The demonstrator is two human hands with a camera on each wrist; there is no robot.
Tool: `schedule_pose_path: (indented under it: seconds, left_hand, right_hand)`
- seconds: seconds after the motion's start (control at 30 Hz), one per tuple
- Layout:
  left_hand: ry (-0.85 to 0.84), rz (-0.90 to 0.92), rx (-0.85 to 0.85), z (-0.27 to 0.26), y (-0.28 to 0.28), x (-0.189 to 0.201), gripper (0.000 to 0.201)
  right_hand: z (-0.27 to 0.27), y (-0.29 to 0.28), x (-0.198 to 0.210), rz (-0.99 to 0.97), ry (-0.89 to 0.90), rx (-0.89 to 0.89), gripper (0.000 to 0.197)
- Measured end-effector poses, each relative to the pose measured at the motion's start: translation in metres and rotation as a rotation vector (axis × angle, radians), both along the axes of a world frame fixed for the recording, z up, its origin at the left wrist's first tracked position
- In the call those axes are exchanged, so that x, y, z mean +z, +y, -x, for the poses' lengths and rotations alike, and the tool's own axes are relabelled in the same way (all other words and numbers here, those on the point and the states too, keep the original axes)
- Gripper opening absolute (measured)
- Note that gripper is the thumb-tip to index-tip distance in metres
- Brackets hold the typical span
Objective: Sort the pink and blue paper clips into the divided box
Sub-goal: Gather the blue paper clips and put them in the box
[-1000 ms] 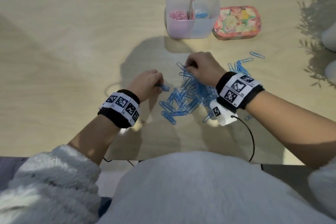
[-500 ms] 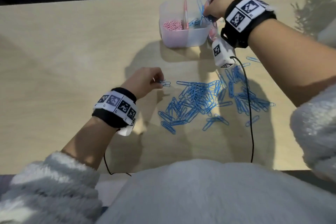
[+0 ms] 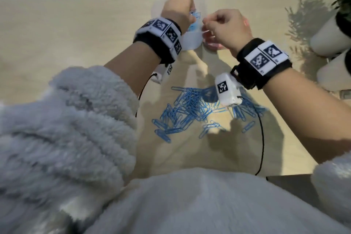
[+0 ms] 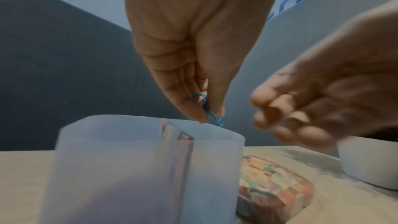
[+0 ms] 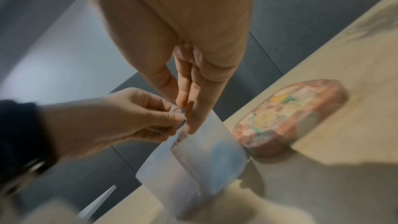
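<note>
Item: blue paper clips (image 4: 206, 108), pinched in our left hand (image 4: 193, 48) just above the rim of the divided box (image 4: 140, 159), close to its divider. Our right hand (image 3: 226, 28) hovers beside it, fingers curled, seemingly empty. Risk: release so near the divider could drop clips among the pink ones; crowded hands might nudge the box. Remaining pile (image 3: 190, 112) lies near us.

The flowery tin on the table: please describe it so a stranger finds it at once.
Find the translucent divided box at the table's far edge. The flowery tin lies flat directly beside it, on the right. It alone is opaque, low, with a pink floral pattern.
</note>
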State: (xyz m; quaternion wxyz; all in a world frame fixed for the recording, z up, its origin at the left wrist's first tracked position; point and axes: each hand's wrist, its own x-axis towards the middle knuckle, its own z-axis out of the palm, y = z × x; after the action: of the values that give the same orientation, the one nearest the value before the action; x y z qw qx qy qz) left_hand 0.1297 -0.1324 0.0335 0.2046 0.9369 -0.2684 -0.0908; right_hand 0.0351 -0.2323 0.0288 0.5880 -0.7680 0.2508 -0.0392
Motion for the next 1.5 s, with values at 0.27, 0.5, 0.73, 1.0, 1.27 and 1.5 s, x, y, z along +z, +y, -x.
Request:
schedule_pose_path:
  seconds: [0.27, 0.5, 0.73, 1.0, 1.27, 1.5]
  left_hand:
    - [0.099, 0.177, 0.050, 0.019, 0.005, 0.005, 0.024]
    - [0.291, -0.091, -0.286, 0.104, 0.111, -0.041, 0.010]
    - [0.320, -0.194, -0.296, 0.161, 0.174, -0.071, 0.076]
    - [0.283, -0.079, -0.168, 0.173, 0.174, -0.087, 0.062]
    - [0.255, -0.144, -0.198, 0.162, 0.156, -0.079, 0.026]
    - [0.238, -0.207, -0.253, 0.156, 0.146, -0.079, 0.023]
  right_hand:
    - [0.068, -0.006, -0.044, 0.016, 0.080, 0.124, 0.028]
    - [0.083, 0.012, -0.076, 0.515, 0.238, 0.397, 0.022]
    - [0.087, 0.064, -0.070, 0.930, 0.246, 0.855, 0.074]
    - [0.128, 0.100, -0.082, 1.086, 0.147, 1.027, 0.080]
    - [0.128, 0.101, -0.091, 1.228, 0.105, 1.035, 0.016]
    - [0.118, 0.093, -0.082, 1.220, 0.053, 1.026, 0.025]
